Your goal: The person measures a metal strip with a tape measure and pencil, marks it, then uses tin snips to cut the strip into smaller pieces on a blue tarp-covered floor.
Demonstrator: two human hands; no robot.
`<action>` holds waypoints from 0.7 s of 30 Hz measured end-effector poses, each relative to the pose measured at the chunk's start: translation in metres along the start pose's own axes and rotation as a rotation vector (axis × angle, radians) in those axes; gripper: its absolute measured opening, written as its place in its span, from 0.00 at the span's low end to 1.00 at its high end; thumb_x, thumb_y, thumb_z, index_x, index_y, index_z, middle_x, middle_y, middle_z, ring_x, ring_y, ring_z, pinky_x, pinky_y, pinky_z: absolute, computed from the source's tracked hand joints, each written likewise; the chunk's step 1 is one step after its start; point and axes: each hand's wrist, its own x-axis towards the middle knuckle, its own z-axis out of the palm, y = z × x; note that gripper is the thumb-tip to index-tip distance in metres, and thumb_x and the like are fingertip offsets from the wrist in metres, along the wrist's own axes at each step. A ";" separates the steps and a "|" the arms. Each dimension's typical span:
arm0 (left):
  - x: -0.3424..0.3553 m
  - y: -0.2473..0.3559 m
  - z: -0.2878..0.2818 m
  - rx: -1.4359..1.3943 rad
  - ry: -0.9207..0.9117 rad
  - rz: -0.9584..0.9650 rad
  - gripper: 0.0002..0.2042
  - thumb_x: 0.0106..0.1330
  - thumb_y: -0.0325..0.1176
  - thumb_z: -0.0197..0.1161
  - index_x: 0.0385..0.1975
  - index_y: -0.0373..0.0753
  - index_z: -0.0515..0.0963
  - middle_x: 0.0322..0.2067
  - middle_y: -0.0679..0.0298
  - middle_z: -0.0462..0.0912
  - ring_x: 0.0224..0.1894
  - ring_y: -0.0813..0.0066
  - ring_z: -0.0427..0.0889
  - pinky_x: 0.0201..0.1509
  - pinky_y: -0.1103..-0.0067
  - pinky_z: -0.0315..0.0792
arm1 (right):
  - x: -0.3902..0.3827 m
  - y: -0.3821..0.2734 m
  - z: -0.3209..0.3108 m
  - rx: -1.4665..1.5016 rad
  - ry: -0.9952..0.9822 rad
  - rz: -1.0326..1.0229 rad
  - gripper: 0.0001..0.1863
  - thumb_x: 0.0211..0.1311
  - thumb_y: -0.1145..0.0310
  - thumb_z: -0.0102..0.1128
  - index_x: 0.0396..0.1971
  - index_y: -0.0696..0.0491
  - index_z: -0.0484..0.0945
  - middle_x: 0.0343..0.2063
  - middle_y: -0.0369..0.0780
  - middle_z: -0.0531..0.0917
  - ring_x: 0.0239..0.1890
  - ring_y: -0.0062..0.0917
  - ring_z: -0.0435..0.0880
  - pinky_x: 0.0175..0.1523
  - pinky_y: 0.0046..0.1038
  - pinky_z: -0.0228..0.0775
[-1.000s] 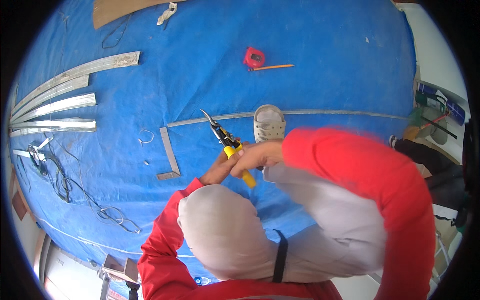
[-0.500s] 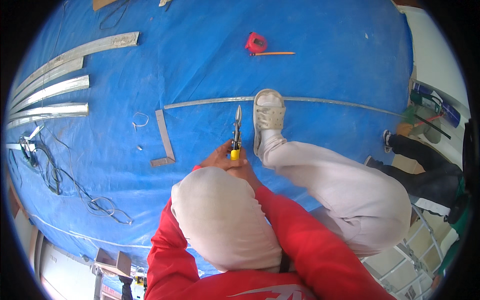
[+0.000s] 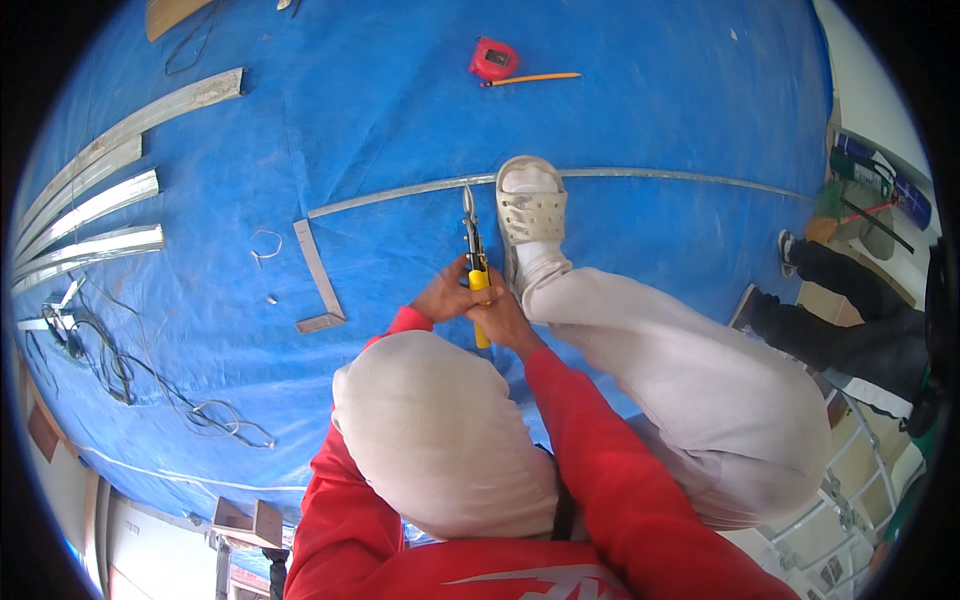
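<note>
My left hand and my right hand are closed around tin snips with yellow handles, in front of my bent knee. The metal jaws point up the view, near a long thin metal strip on the blue tarp. My sandaled foot is just right of the jaws, over that strip. Left of my hands lies a flat metal square. Farther forward lie a red tape measure and an orange pencil.
Several metal channels and tangled cables lie at left. A co-worker's dark-trousered legs are at right, beside an aluminium ladder and a pile of tools. A wooden box is at lower left.
The snips have swung from leaning left to nearly upright in the view, and my right arm has dropped, exposing my right leg. The floor items sit higher in the view.
</note>
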 end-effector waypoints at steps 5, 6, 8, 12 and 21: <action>0.002 0.002 -0.003 0.053 0.038 0.065 0.45 0.57 0.55 0.80 0.67 0.31 0.69 0.56 0.50 0.82 0.58 0.61 0.82 0.62 0.67 0.77 | 0.003 0.000 0.001 0.065 0.008 0.005 0.39 0.55 0.71 0.74 0.66 0.55 0.65 0.50 0.43 0.82 0.51 0.32 0.83 0.58 0.33 0.76; 0.002 0.004 -0.005 0.049 0.032 0.067 0.45 0.57 0.55 0.80 0.67 0.31 0.69 0.56 0.50 0.82 0.58 0.61 0.82 0.62 0.66 0.77 | 0.003 0.000 0.001 0.050 0.018 0.008 0.39 0.55 0.71 0.74 0.66 0.55 0.65 0.50 0.42 0.82 0.51 0.32 0.83 0.58 0.33 0.76; 0.000 0.008 -0.006 0.061 0.022 0.036 0.45 0.57 0.54 0.80 0.67 0.30 0.69 0.56 0.50 0.82 0.58 0.61 0.82 0.63 0.66 0.77 | 0.005 0.004 0.002 0.020 0.035 0.014 0.38 0.55 0.71 0.73 0.65 0.55 0.66 0.49 0.42 0.82 0.50 0.31 0.83 0.57 0.33 0.77; -0.004 0.014 -0.007 0.105 0.045 0.028 0.42 0.57 0.54 0.80 0.64 0.30 0.72 0.54 0.51 0.84 0.55 0.62 0.84 0.60 0.67 0.79 | 0.010 0.025 0.009 0.081 0.026 -0.036 0.34 0.61 0.71 0.71 0.66 0.55 0.67 0.52 0.41 0.80 0.52 0.29 0.82 0.60 0.30 0.76; -0.009 0.018 -0.012 0.131 0.035 0.044 0.36 0.56 0.51 0.81 0.57 0.30 0.78 0.47 0.53 0.87 0.50 0.65 0.86 0.55 0.68 0.80 | 0.019 0.044 0.026 0.380 0.066 -0.062 0.28 0.60 0.81 0.69 0.60 0.57 0.69 0.51 0.38 0.80 0.50 0.22 0.81 0.59 0.27 0.77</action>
